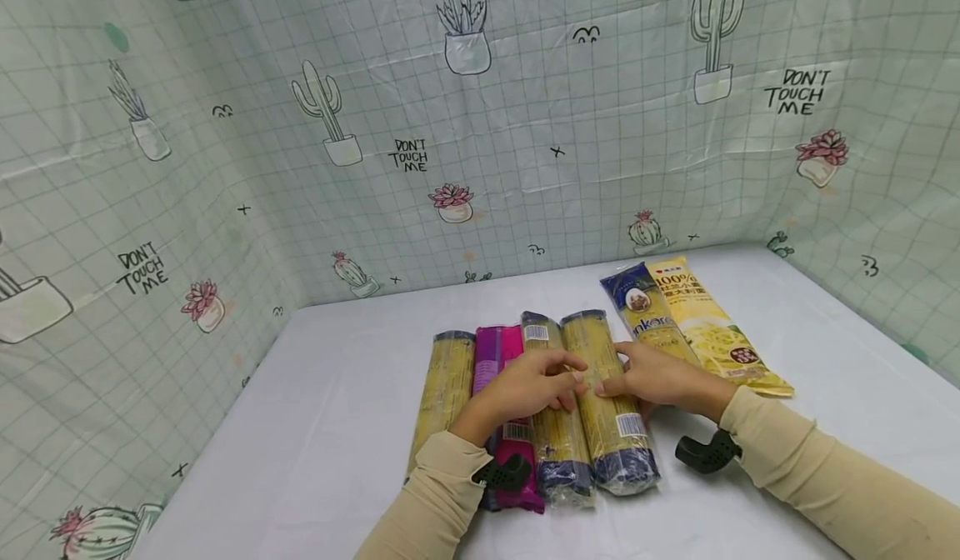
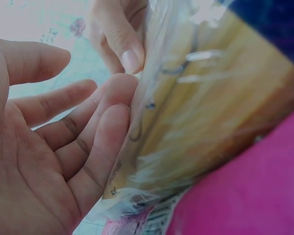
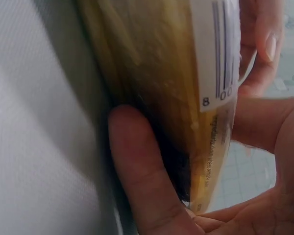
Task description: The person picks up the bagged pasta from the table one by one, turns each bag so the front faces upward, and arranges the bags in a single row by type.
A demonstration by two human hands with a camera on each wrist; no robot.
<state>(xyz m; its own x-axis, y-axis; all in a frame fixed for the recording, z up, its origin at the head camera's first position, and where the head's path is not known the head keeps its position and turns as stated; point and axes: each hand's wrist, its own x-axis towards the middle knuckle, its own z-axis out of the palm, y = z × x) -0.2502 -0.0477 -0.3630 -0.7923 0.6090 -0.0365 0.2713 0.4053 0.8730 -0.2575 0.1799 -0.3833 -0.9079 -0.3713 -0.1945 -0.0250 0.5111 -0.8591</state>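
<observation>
Together, both hands point(image 1: 592, 381) rest on spaghetti packs point(image 1: 603, 402).

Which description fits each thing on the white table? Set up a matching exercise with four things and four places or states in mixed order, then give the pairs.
Things:
1. magenta packet
2. bright yellow packet
3. left hand
4. right hand

Descriptions:
A. rightmost in the row, angled
B. thumb against the side of a clear spaghetti packet
C. second from the left, partly under a wrist
D. fingers straight, touching the spaghetti packets from the left

Pairs: 1-C, 2-A, 3-D, 4-B
</observation>
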